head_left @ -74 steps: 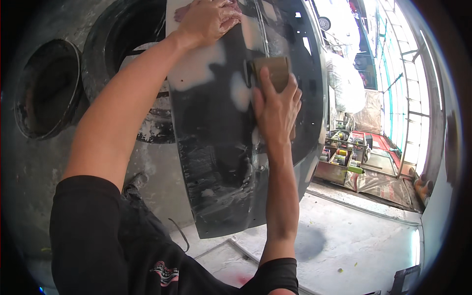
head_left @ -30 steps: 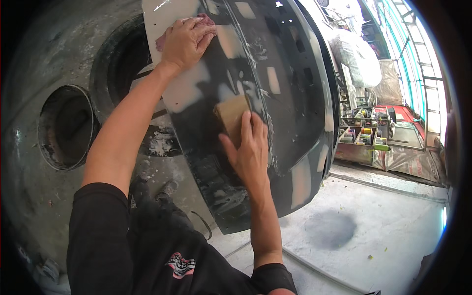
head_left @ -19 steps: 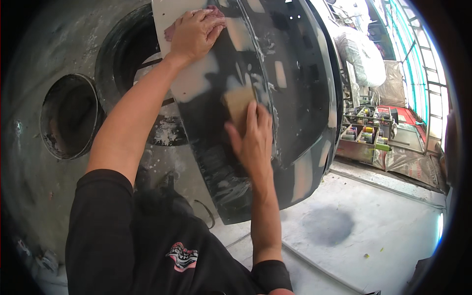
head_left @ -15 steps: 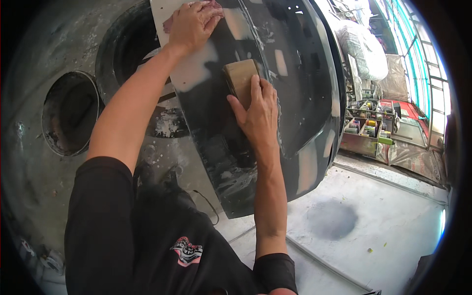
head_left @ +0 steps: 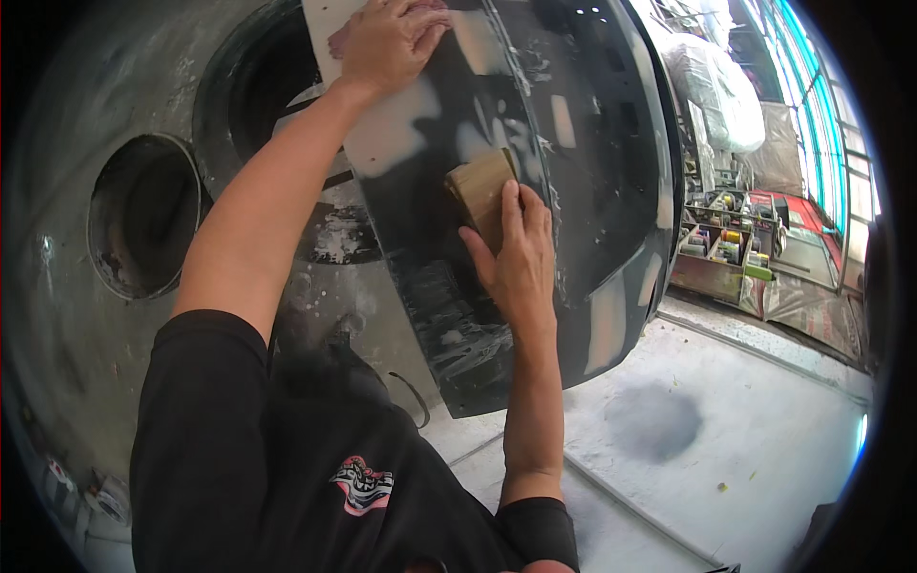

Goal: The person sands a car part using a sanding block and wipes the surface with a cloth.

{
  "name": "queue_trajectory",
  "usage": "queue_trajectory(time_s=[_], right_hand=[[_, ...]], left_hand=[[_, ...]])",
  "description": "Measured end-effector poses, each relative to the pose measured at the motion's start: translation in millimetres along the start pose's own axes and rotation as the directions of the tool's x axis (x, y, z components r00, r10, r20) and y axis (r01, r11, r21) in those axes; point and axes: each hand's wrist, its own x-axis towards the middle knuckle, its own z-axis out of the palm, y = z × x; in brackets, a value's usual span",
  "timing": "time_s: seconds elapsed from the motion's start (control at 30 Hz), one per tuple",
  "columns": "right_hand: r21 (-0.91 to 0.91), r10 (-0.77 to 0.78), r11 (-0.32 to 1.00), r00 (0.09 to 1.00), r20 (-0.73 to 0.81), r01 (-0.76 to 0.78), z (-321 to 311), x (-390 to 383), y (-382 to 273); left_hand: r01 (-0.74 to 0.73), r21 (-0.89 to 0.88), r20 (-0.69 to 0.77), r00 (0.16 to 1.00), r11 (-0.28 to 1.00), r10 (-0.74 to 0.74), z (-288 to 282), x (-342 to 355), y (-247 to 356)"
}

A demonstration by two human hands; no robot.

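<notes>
A dark car body panel (head_left: 602,205) with pale filler patches and whitish wet streaks lies in front of me. My right hand (head_left: 521,258) grips a block wrapped in brown sandpaper (head_left: 484,196), thumb on its left side and fingers along its right. The block rests on the panel, left of a raised crease. Farther off, my left hand (head_left: 387,48) is closed over a dull pink cloth (head_left: 338,42) at the panel's far left part; the hand hides most of the cloth.
A dark round bucket (head_left: 145,218) stands at the left, near a tyre-like black ring (head_left: 215,115). To the right, a wooden tray (head_left: 712,263) holds several small cans and rolls. A wrapped bundle (head_left: 721,95) sits behind it. The pale floor (head_left: 707,497) has a dark round stain.
My right hand and the sandpaper block have slid nearer to me along the panel. The left hand stays at the same spot on the panel; the whole view has shifted slightly.
</notes>
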Motion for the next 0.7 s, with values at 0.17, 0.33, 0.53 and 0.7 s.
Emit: queue_trajectory(time_s=[0.17,0.33,0.53,0.7], right_hand=[[0.028,0.053,0.998,0.998,-0.035,-0.052,0.4,38.8,0.5],[0.018,-0.005,1.0,1.0,-0.012,0.005,0.9,7.4,-1.7],[0.013,0.004,1.0,0.999,-0.037,-0.004,3.7,45.8,2.5],[0.004,0.0,1.0,1.0,-0.023,0.0,-0.5,6.2,-2.2]], left_hand=[[0.019,0.01,0.022,1.0,1.0,-0.019,1.8,-0.6,3.9],[-0.046,0.109,-0.033,0.998,0.993,0.049,20.8,-3.2,-14.9],[-0.038,0.076,-0.033,0.999,0.996,0.04,31.1,-11.3,-23.4],[-0.086,0.114,-0.057,0.994,0.99,0.093,15.1,-3.5,-8.3]])
